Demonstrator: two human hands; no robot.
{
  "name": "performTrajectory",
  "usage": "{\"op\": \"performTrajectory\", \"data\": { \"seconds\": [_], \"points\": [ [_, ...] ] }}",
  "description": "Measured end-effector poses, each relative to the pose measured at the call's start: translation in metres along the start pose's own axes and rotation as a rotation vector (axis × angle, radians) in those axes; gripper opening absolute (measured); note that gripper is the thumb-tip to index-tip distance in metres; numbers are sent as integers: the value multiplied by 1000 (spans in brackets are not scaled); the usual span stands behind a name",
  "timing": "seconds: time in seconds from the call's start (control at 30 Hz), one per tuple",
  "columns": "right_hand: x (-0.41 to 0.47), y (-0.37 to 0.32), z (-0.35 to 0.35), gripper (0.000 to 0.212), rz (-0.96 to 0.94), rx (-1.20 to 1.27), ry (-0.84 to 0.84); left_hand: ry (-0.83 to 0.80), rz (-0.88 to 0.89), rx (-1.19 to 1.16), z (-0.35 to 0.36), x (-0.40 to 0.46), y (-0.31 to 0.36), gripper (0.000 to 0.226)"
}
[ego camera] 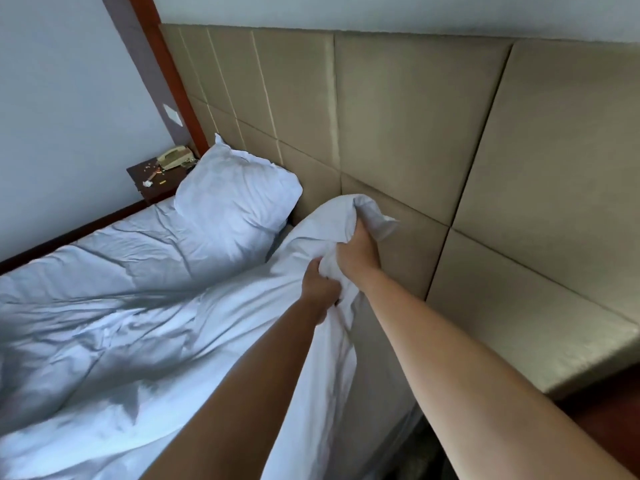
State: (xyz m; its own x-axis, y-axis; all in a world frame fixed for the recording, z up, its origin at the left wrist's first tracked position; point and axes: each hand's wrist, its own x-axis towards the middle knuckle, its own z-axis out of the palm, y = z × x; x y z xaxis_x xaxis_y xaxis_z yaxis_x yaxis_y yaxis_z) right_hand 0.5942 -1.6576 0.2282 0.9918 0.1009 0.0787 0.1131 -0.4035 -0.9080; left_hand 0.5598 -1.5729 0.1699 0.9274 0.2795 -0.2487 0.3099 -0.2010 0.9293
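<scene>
Bed-making, near corner at the head end. Risks first, all judgement: the right hand (356,254) and left hand (320,287) hold the duvet (149,327) by one bunched wad. A hard pull or shake could let the fabric slide out of the grip. It could also drag the whole cover askew toward this side, since the far part lies loose and crumpled on the bed. The raised duvet corner (363,211) sits close to the padded headboard (415,126), so an upward swing may brush it. A sweep to the left could knock the pillow (235,199), which leans at the headboard just beside the raised fold. The bedside tabletop (138,171) with its telephone (175,157) and small scraps is well apart, beyond the pillow: low risk. Pose: both bare forearms reach forward, nearly straight, converging on the corner. The right hand is higher and farther, its fingers curled tight round the neck of the corner, with a tip of fabric poking out past the fist. The left hand is lower and nearer, its fingers clenched on a fold beneath. Whether the two hands touch, cannot tell. The rest of the duvet lies wrinkled across the bed to its far edge.
</scene>
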Motion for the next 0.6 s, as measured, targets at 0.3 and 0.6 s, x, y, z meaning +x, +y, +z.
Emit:
{"op": "performTrajectory", "data": {
  "seconds": [0.3, 0.6],
  "points": [
    [19, -46, -82, 61, -111, -92, 120, -276, -295, 435, 58, 10, 115, 38],
    [1, 44, -94, 54, 135, -261, 115, -420, 89, 245, 82, -18, 47, 81]
  ]
}}
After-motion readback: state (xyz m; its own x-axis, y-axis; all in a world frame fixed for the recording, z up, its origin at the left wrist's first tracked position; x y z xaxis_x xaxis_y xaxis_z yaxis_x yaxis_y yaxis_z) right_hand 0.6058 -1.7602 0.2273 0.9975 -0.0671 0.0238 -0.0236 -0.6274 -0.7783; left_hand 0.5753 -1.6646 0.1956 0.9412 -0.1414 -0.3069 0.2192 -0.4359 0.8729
